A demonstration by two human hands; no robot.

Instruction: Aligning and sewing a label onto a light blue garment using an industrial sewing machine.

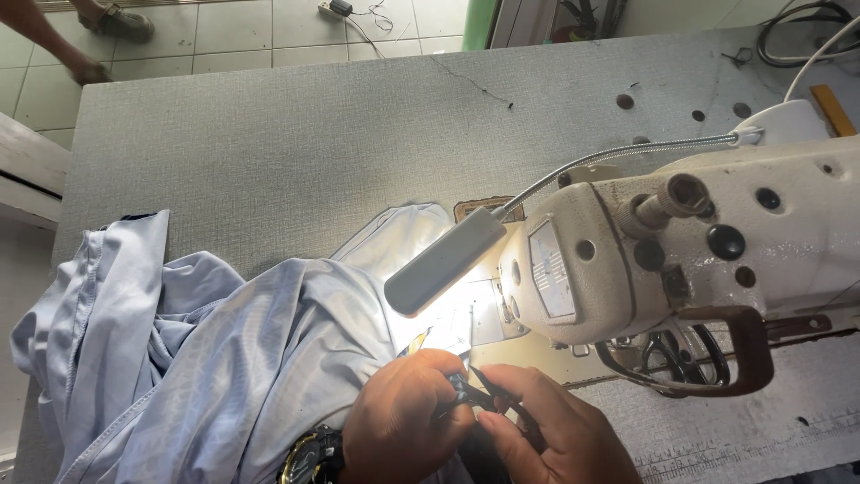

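Where the grey desk [269, 134] runs up toward the tiled floor [242, 31], a broad stretch of bare top lies open beyond the hands, while the sewing machine [699, 251] crowds the right side and the lamp [445, 262] on its bendy neck hangs close above the work. The pale blue garment [206, 358] spills over the desk's left and near edges. The left hand [403, 417], with a watch [313, 457] at its wrist, and the right hand [555, 430] meet just below the lit needle area, fingers pinched narrow on a small dark tool [475, 394], perhaps snips; its exact kind is hard to tell. Its long axis runs slantwise, from upper left near the left fingertips down to the right into the right palm. Someone's feet [98, 27] stand on the floor at far left.
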